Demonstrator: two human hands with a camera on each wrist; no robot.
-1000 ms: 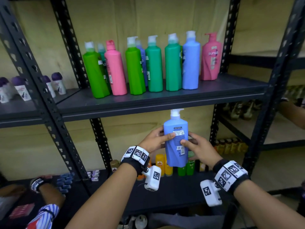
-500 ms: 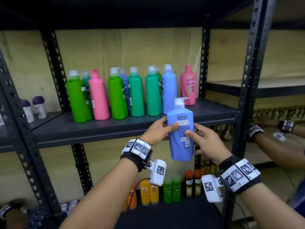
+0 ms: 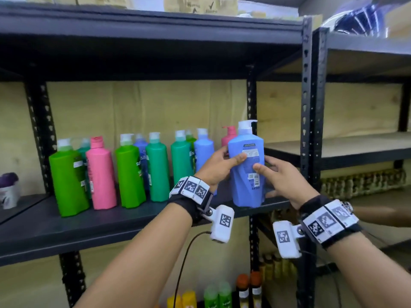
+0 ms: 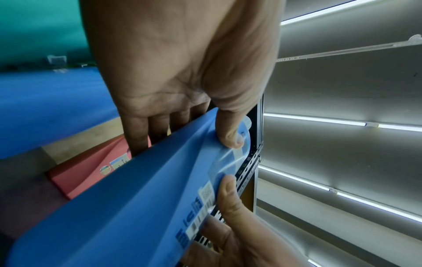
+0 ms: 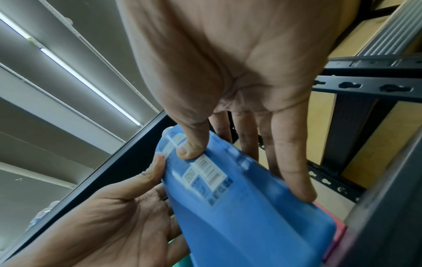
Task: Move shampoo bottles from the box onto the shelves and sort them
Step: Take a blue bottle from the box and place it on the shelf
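Observation:
A blue pump bottle stands upright at the right end of the dark shelf, its back label toward me, its base at the shelf's front edge. My left hand grips its left side, thumb on the label. My right hand grips its right side, thumb on the label, fingers behind. The left wrist view shows the bottle between thumb and fingers of my left hand. In the right wrist view my right hand wraps the bottle. A pink bottle stands just behind it.
A row of green, pink, teal and blue bottles fills the shelf to the left. A black upright post stands right of the held bottle. Small bottles sit on the shelf below. Another person's arm reaches in at right.
Both hands have lifted the blue bottle from below the shelf up to shelf level and carried it toward the right end of the row. My head has tilted upward.

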